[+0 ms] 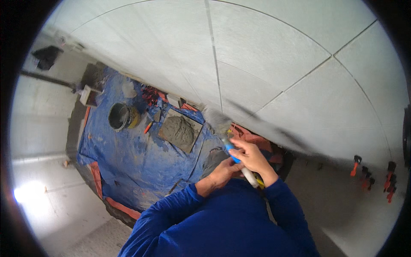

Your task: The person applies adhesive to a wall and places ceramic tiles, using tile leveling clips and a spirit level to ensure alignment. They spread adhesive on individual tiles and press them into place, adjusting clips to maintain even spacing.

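In front of my body I hold a trowel-like tool with a blue and white handle. Its broad grey head is smeared by motion and lies close to the foot of the tiled wall. My right hand is closed on the handle from the right, one finger stretched along it. My left hand is closed at the same handle from the left, its fingertips partly hidden. Beyond the hands, a thick grey heap of mortar sits on a flat board.
Large pale tiles cover the wall ahead. A mortar-stained blue sheet spreads over the floor. On it stand a bucket and an orange-handled tool. Red pieces lie by the wall. Several orange-and-black clips appear at right.
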A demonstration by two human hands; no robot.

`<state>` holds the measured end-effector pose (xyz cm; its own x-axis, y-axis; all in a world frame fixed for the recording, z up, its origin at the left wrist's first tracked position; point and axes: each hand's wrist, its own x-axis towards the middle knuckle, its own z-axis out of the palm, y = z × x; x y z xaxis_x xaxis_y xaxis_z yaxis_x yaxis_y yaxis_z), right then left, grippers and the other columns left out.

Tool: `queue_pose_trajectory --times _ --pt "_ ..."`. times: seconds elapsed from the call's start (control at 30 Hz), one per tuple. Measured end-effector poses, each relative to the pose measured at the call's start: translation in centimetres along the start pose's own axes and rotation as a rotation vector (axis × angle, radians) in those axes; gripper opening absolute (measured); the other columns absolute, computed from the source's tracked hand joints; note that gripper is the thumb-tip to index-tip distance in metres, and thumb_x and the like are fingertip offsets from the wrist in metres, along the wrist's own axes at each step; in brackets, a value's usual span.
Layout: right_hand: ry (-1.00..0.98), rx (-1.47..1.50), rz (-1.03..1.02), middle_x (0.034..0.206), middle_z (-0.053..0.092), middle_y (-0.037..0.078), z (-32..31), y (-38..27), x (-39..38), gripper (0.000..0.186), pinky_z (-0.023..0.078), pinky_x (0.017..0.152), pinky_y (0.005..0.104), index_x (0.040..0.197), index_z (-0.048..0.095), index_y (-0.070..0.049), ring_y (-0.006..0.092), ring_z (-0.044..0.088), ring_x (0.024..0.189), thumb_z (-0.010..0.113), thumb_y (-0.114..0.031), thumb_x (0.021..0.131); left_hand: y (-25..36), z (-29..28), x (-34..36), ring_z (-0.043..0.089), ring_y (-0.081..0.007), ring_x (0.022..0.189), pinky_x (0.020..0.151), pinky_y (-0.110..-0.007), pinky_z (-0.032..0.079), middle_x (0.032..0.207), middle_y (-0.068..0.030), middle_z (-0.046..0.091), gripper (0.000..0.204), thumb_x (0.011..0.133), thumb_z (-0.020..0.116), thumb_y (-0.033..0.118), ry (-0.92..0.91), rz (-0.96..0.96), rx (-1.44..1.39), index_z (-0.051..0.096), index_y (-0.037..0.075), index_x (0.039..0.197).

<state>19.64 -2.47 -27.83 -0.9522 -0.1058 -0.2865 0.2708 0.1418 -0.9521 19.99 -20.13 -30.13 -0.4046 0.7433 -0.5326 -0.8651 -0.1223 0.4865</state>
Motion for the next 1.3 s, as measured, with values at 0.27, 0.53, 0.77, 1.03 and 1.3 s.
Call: queue_pose_trajectory --times 0.27,0.53,0.77,1.03,1.3 --pt "0.419 -0.187 0.706 0.114 0.075 0.019 6.9 21.9 -7.7 0.05 0.054 0.094 0.0427 0.127 0.068 -0.001 0.0339 0.072 0.106 0.072 -0.037 0.092 -6.3 -22.2 2.7 0.062 -0.0304 0.115 0.104 -0.053 0.048 0.121 -0.0107 0.065 0.035 0.104 0.062 0.038 0.362 -0.509 -0.26 0.061 0.01 0.126" --pt "0.428 -0.229 1.067 0.108 0.075 0.021 22.0 30.6 -22.8 0.035 0.055 0.092 0.0443 0.109 0.076 -0.001 0.0393 0.072 0.105 0.071 -0.028 0.088 -5.7 -36.8 0.6 0.061 -0.029 0.084 0.081 -0.05 0.055 0.095 -0.0111 0.057 0.037 0.105 0.061 0.038 0.622 -0.54 0.049 0.057 0.002 0.113" --pt "0.731 -0.12 1.026 0.117 0.073 0.021 26.8 29.6 -20.7 0.037 0.053 0.097 0.048 0.121 0.074 -0.01 0.0423 0.068 0.11 0.06 -0.013 0.087 -4.0 -41.7 -1.0 0.065 -0.0286 0.076 0.064 -0.046 0.055 0.086 -0.01 0.063 0.029 0.103 0.062 0.031 0.472 -0.283 0.482 0.059 0.003 0.109" --pt "1.085 0.239 0.93 0.102 0.074 0.02 23.4 38.1 -17.1 0.045 0.057 0.068 0.0405 0.128 0.067 -0.003 0.0263 0.072 0.074 0.074 -0.019 0.086 -5.0 -49.0 5.0 0.061 -0.0216 0.056 0.048 -0.038 0.051 0.074 -0.0075 0.063 0.024 0.099 0.069 0.027 0.719 -0.581 0.602 0.064 0.004 0.101" --pt "1.551 0.734 0.926 0.104 0.063 0.011 15.6 48.5 -15.3 0.052 0.057 0.061 0.0364 0.143 0.048 -0.007 0.0205 0.065 0.077 0.069 -0.014 0.095 -7.2 -61.3 10.7 0.064 -0.0243 0.076 0.059 -0.035 0.054 0.094 -0.0118 0.064 0.024 0.099 0.067 0.022 0.935 -0.434 0.456 0.058 0.003 0.11"
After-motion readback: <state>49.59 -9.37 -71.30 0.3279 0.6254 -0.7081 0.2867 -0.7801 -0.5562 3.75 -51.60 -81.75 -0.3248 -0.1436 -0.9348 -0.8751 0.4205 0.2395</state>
